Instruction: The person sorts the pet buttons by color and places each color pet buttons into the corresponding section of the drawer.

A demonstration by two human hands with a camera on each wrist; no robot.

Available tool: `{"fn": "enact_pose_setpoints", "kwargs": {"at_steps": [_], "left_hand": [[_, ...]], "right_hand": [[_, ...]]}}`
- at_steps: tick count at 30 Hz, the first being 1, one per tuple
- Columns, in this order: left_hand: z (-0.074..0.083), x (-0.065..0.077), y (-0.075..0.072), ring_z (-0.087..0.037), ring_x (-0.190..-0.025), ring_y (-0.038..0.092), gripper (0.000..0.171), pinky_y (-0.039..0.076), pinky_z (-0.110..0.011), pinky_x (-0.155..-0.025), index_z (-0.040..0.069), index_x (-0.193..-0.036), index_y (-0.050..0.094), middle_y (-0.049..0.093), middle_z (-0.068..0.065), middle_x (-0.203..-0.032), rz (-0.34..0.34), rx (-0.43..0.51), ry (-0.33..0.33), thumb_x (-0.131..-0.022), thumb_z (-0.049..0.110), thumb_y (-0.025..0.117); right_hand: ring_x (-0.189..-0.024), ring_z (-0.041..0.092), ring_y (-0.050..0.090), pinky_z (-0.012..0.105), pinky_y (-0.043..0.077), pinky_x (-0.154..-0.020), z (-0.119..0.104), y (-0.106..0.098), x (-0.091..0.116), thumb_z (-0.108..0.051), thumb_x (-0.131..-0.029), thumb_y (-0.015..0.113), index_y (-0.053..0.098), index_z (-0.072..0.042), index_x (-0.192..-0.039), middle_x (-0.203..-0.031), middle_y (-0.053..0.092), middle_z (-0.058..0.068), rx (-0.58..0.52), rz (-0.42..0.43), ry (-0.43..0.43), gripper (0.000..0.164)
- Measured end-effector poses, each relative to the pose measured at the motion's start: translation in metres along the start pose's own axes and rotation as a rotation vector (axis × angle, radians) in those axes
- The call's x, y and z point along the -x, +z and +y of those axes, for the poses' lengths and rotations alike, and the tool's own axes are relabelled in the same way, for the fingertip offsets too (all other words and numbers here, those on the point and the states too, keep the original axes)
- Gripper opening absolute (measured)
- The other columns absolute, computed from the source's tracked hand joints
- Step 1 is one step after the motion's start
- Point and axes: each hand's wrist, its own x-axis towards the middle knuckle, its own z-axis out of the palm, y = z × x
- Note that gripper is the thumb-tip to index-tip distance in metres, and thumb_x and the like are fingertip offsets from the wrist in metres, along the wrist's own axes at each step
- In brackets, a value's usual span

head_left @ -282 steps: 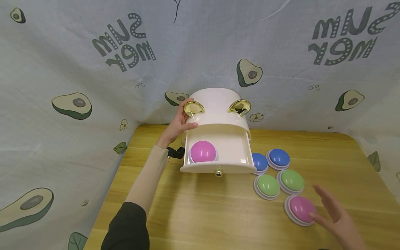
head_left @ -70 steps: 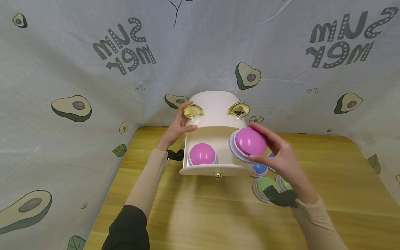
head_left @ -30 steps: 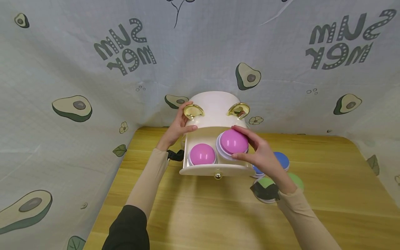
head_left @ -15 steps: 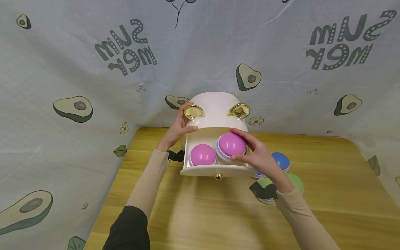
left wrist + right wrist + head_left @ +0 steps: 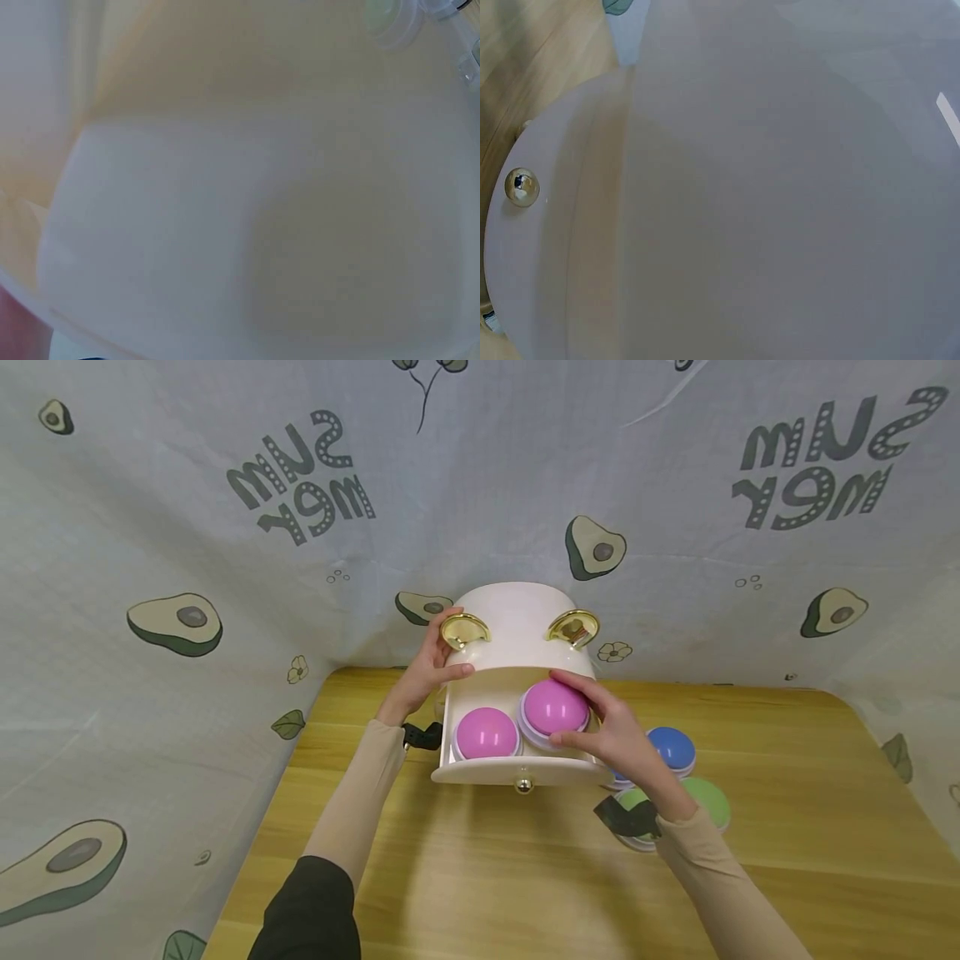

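A white drawer box [image 5: 513,606] with gold ears stands at the table's back, its drawer [image 5: 480,768] pulled out. My left hand [image 5: 429,664] grips the box's left side, thumb along the front edge below the left ear. One pink domed button [image 5: 487,733] with a pale base sits in the drawer's left front. My right hand [image 5: 611,731] holds another pink domed button [image 5: 557,707] at the drawer's right side, thumb in front and fingers behind. In the right wrist view the drawer's gold knob [image 5: 522,187] shows beside a large pale surface. Blurred white fills most of the left wrist view.
Right of the drawer on the wooden table [image 5: 465,877] lie a blue domed button [image 5: 672,747], a green one [image 5: 707,802], and another blue and green one partly hidden by my right hand and wrist strap. A printed cloth [image 5: 480,468] hangs close behind the box.
My right hand has taken the second pink button from the table at right, carried it left over the drawer and lowered it beside the first. My left hand stays on the box.
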Motion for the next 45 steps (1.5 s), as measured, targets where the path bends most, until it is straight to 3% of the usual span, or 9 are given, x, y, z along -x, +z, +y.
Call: {"fn": "enact_pose_setpoints", "kwargs": {"at_steps": [8,15,21,31,45], "left_hand": [[-0.001,0.000,0.000,-0.019,-0.136,0.027,0.085,0.024,-0.032,-0.112,0.012,-0.148,0.016,0.025,-0.014,-0.146,-0.006,0.003,0.023,-0.080,-0.005,0.065],[0.000,0.000,0.001,-0.019,-0.137,0.026,0.083,0.023,-0.032,-0.112,0.012,-0.147,0.016,0.024,-0.014,-0.147,0.000,-0.001,0.010,-0.080,-0.014,0.058],[0.000,0.001,0.001,-0.020,-0.136,0.026,0.083,0.021,-0.031,-0.112,0.011,-0.147,0.016,0.026,-0.015,-0.146,0.004,-0.004,0.019,-0.080,-0.015,0.057],[-0.002,0.002,0.000,-0.019,-0.137,0.026,0.084,0.025,-0.033,-0.111,0.015,-0.148,0.017,0.024,-0.012,-0.148,-0.008,-0.005,0.032,-0.081,-0.009,0.062],[-0.001,0.002,0.000,-0.021,-0.138,0.024,0.083,0.024,-0.033,-0.112,0.012,-0.148,0.014,0.023,-0.015,-0.148,0.003,-0.007,0.012,-0.082,-0.016,0.056]], "right_hand": [[-0.125,0.024,0.044,0.014,0.035,-0.098,0.003,0.002,-0.001,-0.005,-0.071,0.084,0.047,-0.008,-0.140,-0.139,0.048,0.009,0.053,0.025,-0.024,0.078],[-0.129,0.026,0.041,0.021,0.031,-0.105,0.003,0.002,-0.002,0.006,-0.075,0.077,0.047,0.000,-0.138,-0.137,0.048,0.015,-0.008,0.007,-0.079,0.070],[-0.129,0.026,0.041,0.025,0.030,-0.106,0.002,0.002,0.000,0.007,-0.076,0.075,0.048,0.002,-0.136,-0.137,0.048,0.018,-0.030,-0.002,-0.098,0.066],[-0.130,0.024,0.040,0.037,0.029,-0.108,-0.001,0.001,0.004,0.005,-0.079,0.073,0.050,0.000,-0.136,-0.137,0.049,0.012,-0.013,0.002,-0.107,0.062],[-0.131,0.019,0.039,0.048,0.027,-0.109,-0.007,0.000,0.008,0.002,-0.081,0.072,0.049,-0.004,-0.137,-0.137,0.050,0.011,-0.022,-0.002,-0.107,0.061]]}}
